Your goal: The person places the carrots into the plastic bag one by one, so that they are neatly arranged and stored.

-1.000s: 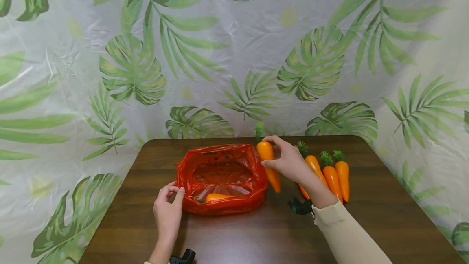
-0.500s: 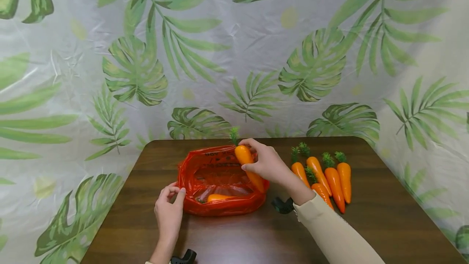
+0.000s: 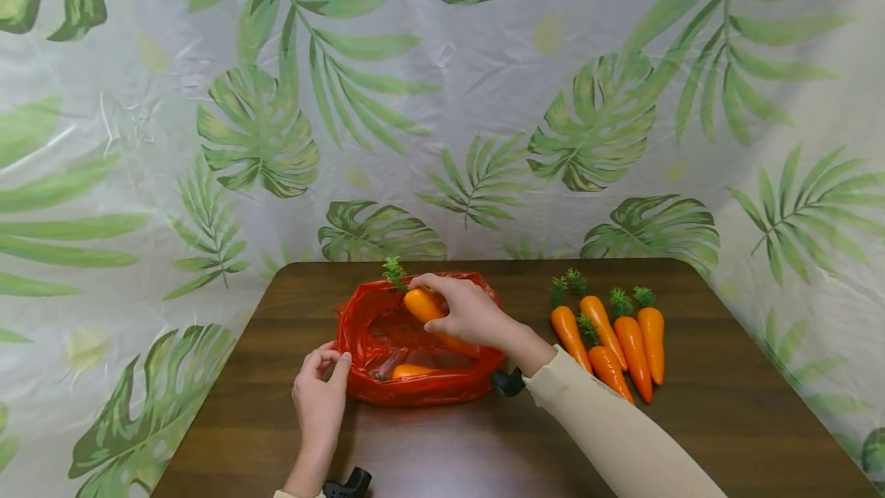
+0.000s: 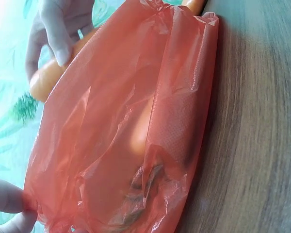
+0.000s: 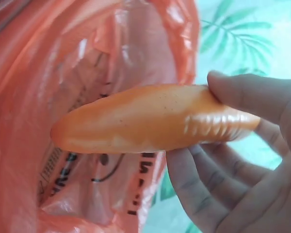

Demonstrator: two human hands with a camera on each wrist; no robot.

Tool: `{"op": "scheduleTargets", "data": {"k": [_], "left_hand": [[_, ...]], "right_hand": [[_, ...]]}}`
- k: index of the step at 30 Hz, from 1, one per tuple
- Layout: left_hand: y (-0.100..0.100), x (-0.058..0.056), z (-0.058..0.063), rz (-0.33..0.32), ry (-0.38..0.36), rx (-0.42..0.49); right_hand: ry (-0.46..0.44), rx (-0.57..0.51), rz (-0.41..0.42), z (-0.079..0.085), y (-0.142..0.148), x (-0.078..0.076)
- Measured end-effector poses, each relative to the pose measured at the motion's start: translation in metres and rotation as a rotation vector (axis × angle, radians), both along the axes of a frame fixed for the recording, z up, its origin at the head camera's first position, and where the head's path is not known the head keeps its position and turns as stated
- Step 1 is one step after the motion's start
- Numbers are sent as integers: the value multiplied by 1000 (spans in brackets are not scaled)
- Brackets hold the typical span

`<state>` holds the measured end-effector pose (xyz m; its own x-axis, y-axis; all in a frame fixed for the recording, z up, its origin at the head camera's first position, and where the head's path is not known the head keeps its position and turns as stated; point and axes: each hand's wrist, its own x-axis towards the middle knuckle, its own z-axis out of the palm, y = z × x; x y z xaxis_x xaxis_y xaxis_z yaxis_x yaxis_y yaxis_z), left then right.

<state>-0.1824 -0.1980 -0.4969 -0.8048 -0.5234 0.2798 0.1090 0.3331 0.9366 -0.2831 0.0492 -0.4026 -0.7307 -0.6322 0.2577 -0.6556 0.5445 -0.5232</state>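
Across dark wood table (image 3: 429,456), left hand (image 3: 321,390) pinching rim of crinkled, translucent red plastic bag (image 3: 435,392); one carrot (image 3: 413,371) lying inside. At bag's mouth, right hand (image 3: 469,312) pinching glossy orange carrot (image 5: 121,121): tapered, ridged near top, feathery green tuft (image 3: 394,271). Behind, leaf-print sheet (image 3: 477,75).

Head cam: soft light is falling evenly, glare pooling on bench (image 3: 442,452) nr btm ctr. L wrist: backdrop (image 4: 7,73) is washing out pale. R wrist: highlights are glinting on carrot (image 5: 150,119).
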Motion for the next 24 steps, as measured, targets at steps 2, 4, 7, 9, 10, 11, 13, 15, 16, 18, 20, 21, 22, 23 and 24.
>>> {"op": "scheduleTargets", "data": {"k": [2,4,7,9,10,11,13,15,16,18,20,21,22,23,24], "left_hand": [[0,0,0,1,-3,2],[1,0,0,3,-4,0],[1,0,1,6,6,-5],[1,-1,1,6,17,-8],[1,-1,1,6,23,-7],[1,-1,0,6,27,-7],[1,-1,0,5,31,-3],[1,-1,0,3,30,0],[1,-1,-1,2,29,1],[1,-1,-1,0,29,2],[1,-1,-1,1,31,0],[1,-1,-2,1,31,1],[1,-1,-2,2,33,0],[1,-1,-2,3,35,-1],[1,-1,-2,4,36,-4]], "right_hand": [[16,48,29,-5,-5,-1],[27,99,60,-10,-9,-3],[36,163,100,-17,-14,-5],[39,202,114,-20,-17,-6],[43,218,121,-22,-18,-7],[41,231,127,-23,-19,-8],[42,259,137,-26,-20,-10],[35,281,155,-30,-21,-12],[30,292,165,-32,-22,-13],[21,312,183,-37,-23,-15],[9,333,192,-42,-23,-17],[6,343,194,-44,-23,-17],[6,350,196,-46,-24,-17],[7,358,198,-48,-24,-17],[8,366,197,-50,-25,-17]]}}
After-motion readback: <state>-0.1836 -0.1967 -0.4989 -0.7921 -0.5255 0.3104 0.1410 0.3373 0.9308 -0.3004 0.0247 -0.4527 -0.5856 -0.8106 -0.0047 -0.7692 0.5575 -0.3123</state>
